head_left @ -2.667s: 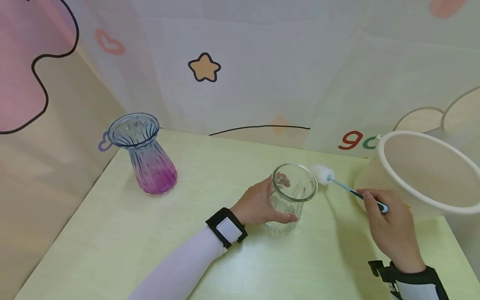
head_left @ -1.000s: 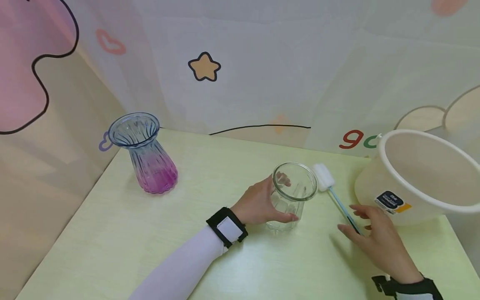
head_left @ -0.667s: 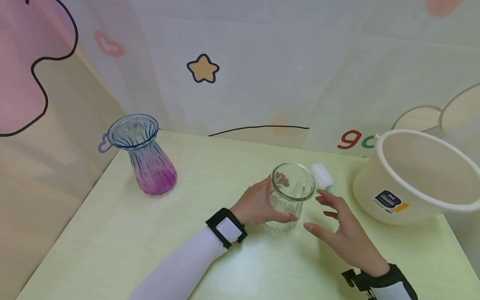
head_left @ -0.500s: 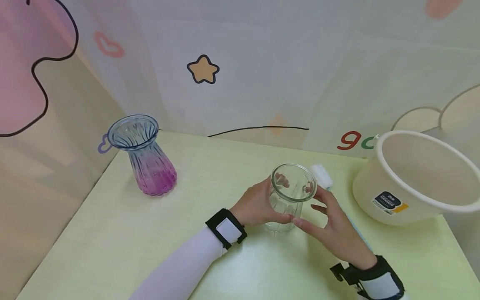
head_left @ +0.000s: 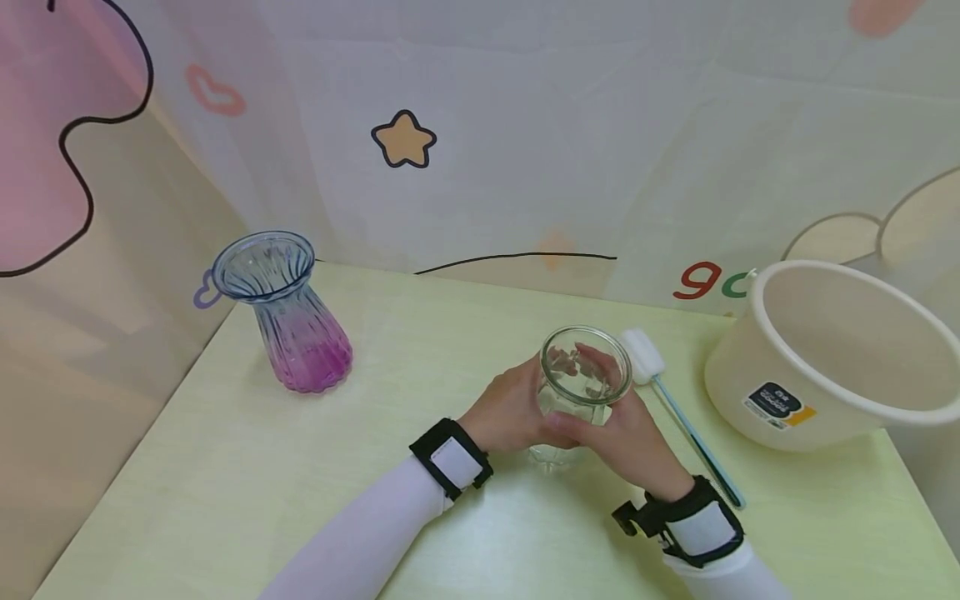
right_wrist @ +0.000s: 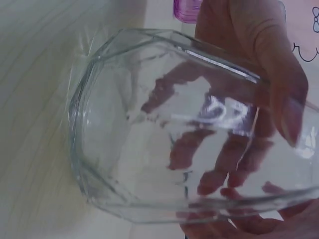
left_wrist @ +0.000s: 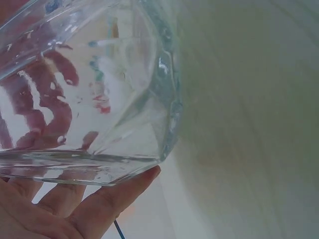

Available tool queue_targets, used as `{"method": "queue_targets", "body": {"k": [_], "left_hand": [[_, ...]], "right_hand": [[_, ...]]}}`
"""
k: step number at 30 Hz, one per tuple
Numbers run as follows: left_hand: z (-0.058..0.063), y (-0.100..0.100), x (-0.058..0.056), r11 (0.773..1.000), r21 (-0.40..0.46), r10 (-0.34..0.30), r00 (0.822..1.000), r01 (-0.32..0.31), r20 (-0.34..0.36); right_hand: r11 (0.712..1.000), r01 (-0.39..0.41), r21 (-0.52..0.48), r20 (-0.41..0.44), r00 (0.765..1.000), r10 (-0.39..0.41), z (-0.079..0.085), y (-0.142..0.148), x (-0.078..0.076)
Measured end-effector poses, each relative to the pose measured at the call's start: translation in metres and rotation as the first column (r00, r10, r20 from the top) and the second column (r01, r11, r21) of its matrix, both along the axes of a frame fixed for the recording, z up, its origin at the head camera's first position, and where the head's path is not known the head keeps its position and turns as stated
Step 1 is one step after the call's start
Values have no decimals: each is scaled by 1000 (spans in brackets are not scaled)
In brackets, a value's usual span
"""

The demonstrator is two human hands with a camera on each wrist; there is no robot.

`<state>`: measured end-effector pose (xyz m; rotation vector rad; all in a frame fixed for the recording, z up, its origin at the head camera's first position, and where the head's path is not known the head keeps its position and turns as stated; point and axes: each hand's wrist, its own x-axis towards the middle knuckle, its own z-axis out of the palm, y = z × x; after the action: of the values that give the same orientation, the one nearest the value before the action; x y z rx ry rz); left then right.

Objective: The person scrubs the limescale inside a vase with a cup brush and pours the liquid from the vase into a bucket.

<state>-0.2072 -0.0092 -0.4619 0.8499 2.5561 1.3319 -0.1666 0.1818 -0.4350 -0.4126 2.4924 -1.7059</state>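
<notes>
A clear glass vase (head_left: pixel 562 404) with a thick round rim and faceted sides stands upright near the middle of the table. My left hand (head_left: pixel 506 408) grips it from the left. From the right, my right hand (head_left: pixel 630 442) also holds it, with the thumb across the near side and fingers behind. Both wrist views show the faceted glass (right_wrist: pixel 114 129) close up, with fingers seen through it. Just right of the vase lies a sponge bottle brush (head_left: pixel 686 417) with a white head and a blue and black handle.
A cream bucket (head_left: pixel 735 383) with a dark label stands at the right, beyond the brush. At the left is a ribbed vase (head_left: pixel 307 333), blue at the top and pink below. A printed cloth (head_left: pixel 510 150) hangs behind the pale table (head_left: pixel 420 325).
My right hand has put the bottle brush down on the table, moved left and taken hold of the glass vase. My left hand has kept its grip in the same spot.
</notes>
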Motion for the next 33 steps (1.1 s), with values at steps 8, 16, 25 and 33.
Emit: {"method": "queue_targets", "body": {"k": [8, 16, 25, 33], "left_hand": [[0, 4, -3, 1000, -5, -17, 1000, 17, -16], [-2, 7, -1, 999, 43, -4, 999, 2, 35], [-1, 11, 12, 998, 29, 58, 986, -63, 154], [14, 38, 17, 978, 194, 46, 987, -75, 154]], "right_hand": [[992, 80, -98, -65, 994, -86, -5, -10, -3], [979, 130, -157, -87, 986, -145, -7, -11, -3], [954, 232, -189, 11, 972, -234, 23, 6, -5], [871, 305, -385, 40, 949, -314, 52, 35, 3]]}}
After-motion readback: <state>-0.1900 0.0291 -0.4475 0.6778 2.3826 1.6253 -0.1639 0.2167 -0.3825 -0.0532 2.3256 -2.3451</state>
